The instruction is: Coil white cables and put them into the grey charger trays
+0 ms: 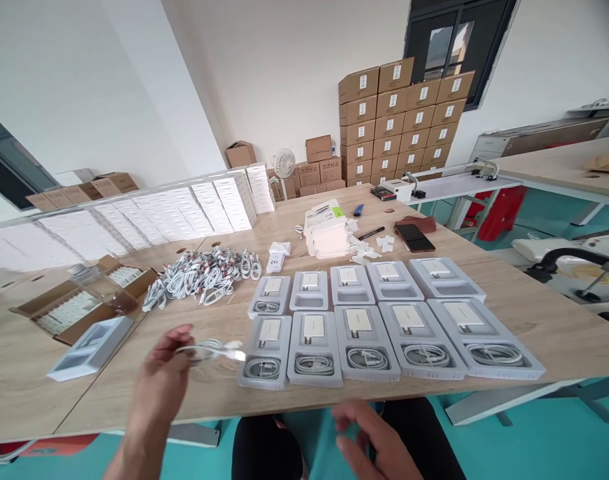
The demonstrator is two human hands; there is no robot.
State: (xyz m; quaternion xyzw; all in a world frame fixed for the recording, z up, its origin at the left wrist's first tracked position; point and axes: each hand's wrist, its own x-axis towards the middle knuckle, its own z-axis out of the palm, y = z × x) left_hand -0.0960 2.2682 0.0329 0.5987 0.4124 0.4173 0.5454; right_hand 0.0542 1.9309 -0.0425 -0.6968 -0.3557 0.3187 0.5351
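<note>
My left hand [167,370] is closed around one end of a coiled white charging cable [211,348], held above the table left of the trays. Near the table's front edge, my right hand [371,437] hangs with its fingers apart, slightly blurred and holding nothing. Two rows of grey plastic trays [314,377] lie in front of me, each with a white charger plug [313,327] in its upper compartment. Coiled cables [368,359] fill the lower compartments of the front row. In the back row, only the leftmost tray shows a cable [267,307].
A heap of white cables [204,273] lies back left, beside an open carton [71,313] of white pieces and a stray tray [91,350]. White boxes [184,213] line the back. A phone [414,237], pen [371,233] and papers [327,230] lie back right.
</note>
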